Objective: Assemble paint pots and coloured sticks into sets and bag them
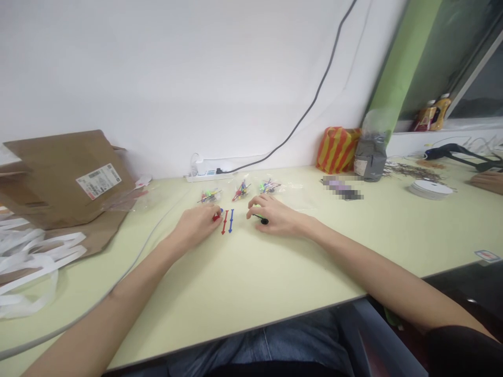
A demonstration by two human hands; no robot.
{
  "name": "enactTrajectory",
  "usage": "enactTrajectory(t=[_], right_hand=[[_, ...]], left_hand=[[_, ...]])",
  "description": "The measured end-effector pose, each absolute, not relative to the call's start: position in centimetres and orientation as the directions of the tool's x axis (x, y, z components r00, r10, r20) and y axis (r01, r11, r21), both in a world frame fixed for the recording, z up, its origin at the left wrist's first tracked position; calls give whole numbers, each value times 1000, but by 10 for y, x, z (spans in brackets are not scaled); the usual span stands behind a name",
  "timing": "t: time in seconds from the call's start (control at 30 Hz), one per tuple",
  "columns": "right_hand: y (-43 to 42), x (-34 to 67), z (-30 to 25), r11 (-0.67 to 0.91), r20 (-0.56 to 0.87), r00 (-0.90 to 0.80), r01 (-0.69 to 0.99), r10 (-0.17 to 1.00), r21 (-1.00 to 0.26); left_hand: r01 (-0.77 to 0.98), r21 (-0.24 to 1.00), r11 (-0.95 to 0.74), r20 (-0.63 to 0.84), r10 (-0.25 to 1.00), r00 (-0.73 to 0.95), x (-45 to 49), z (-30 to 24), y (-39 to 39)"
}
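Note:
My left hand (198,224) pinches a small red plastic piece (216,217) at its fingertips. My right hand (273,214) rests its fingers on a thin green stick with a round black end (261,220) and appears to grip it. Between the hands lie a red arrow-shaped stick (224,222) and a blue arrow-shaped stick (231,221), side by side and apart. Just beyond them are several small clear plastic bags of colourful parts (241,190).
The pale green table (243,277) holds a cardboard mailer (66,178) and white straps (35,262) at left. A power strip (208,173), a striped bag (337,150), a grey pouch (370,157) and a white roll (430,189) stand behind. Another person's hand (487,181) lies at far right.

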State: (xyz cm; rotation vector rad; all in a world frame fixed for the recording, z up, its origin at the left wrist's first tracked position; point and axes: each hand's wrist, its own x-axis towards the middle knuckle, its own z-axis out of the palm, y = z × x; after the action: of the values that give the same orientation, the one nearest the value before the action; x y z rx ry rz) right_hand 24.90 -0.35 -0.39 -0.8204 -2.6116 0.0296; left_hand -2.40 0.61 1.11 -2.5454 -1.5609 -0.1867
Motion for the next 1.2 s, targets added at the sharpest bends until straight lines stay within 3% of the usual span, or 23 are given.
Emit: enactTrajectory(t=[0.2, 0.33, 0.63, 0.83, 0.97, 1.2], right_hand=[[1, 254, -6, 816, 353, -744, 567, 567, -116], [2, 255, -6, 806, 360, -734, 583, 576, -102], [5, 259, -7, 790, 375, -717, 608, 588, -77], [-1, 249, -5, 789, 406, -706, 611, 581, -66], [-2, 247, -6, 786, 392, -707, 613, 589, -76], [-2, 246, -8, 785, 413, -695, 614, 589, -86]], left_hand=[[894, -24, -448, 270, 858, 437, -23, 15, 4], [786, 48, -616, 341, 750, 567, -12, 16, -5], [716, 163, -679, 247, 730, 637, 12, 2, -20], [778, 69, -625, 354, 744, 566, -9, 14, -4], [856, 22, -517, 197, 842, 503, -23, 15, 5], [832, -52, -553, 88, 827, 555, -21, 3, 8]])
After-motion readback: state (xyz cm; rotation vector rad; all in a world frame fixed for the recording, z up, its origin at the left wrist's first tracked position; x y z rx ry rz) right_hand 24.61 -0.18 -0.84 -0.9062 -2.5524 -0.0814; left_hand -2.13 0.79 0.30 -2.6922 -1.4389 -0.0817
